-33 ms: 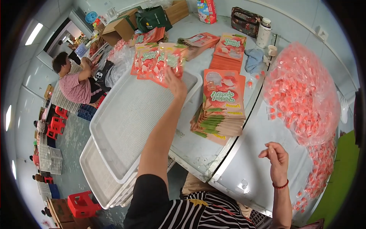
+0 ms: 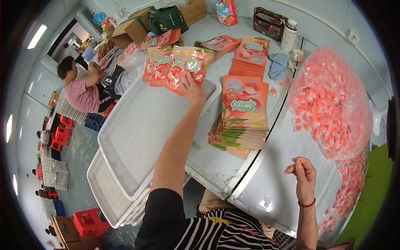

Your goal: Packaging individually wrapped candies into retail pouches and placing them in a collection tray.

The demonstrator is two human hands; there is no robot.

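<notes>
The filled pouches (image 2: 177,66), orange and pink with clear windows, are fanned out in a row at the far end of the top tray (image 2: 137,129), held up just over its mesh floor. The left hand (image 2: 192,88) is stretched out along the tray and clamped on the fan's near edge, thumb and fingers pinching the nearest pouch (whether every pouch in the fan is in that grip or some already lie on the mesh, I cannot tell).

The tray is white, shallow and otherwise bare, and it tops a stack of trays (image 2: 112,196) that juts out over the floor on the left. Just right of it, on the steel table (image 2: 216,162), sits a pile of empty flat pouches (image 2: 241,116), orange fronts up, slipping apart at the bottom. A second pile (image 2: 251,56) lies further back, with a blue cloth (image 2: 278,66) beside it.

The right hand (image 2: 303,177) hovers low over the near right part of the table, well apart from the left; its fingers are curled loosely together with nothing visibly between them, and a red band circles the wrist. Beyond it a big clear bag (image 2: 333,100) bulges with small pink wrapped sweets, and more of them spill down along the right edge.

At far left another person in a pink top (image 2: 81,93) bends over work beside red stools (image 2: 62,133).
</notes>
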